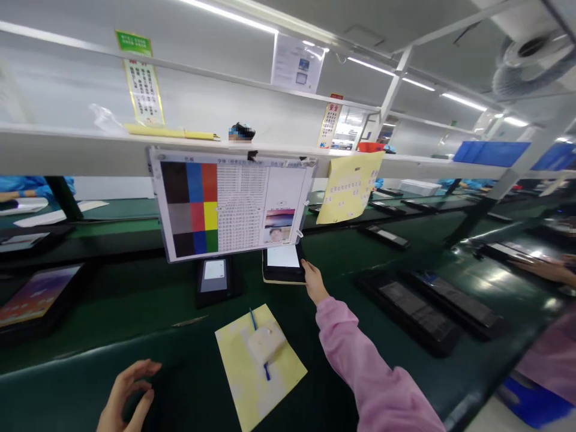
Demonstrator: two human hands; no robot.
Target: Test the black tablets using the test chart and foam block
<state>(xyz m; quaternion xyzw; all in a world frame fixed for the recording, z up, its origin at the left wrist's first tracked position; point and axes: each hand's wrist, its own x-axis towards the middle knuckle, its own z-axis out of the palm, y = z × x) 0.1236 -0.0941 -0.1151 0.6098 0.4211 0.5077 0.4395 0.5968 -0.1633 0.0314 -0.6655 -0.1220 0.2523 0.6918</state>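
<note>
Two hands work well apart at a green table (189, 366): left of a yellow paper (249, 393), the left hand (128, 399) curves, thumb and fingertips parted; beyond the paper's left side sits a dark device (215, 277). Atop the paper lies a white pad (266, 343). Beyond it, a white-screened tablet (282, 258) is gripped at its right edge by the right hand (315, 283).

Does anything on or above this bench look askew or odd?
Mainly the yellow sheet by the shelf: it seems to hang slanted beside the colour chart. Also, a whitish wad lies across a thin blue tool on yellow paper, looking untidy. No spill is visible.
</note>
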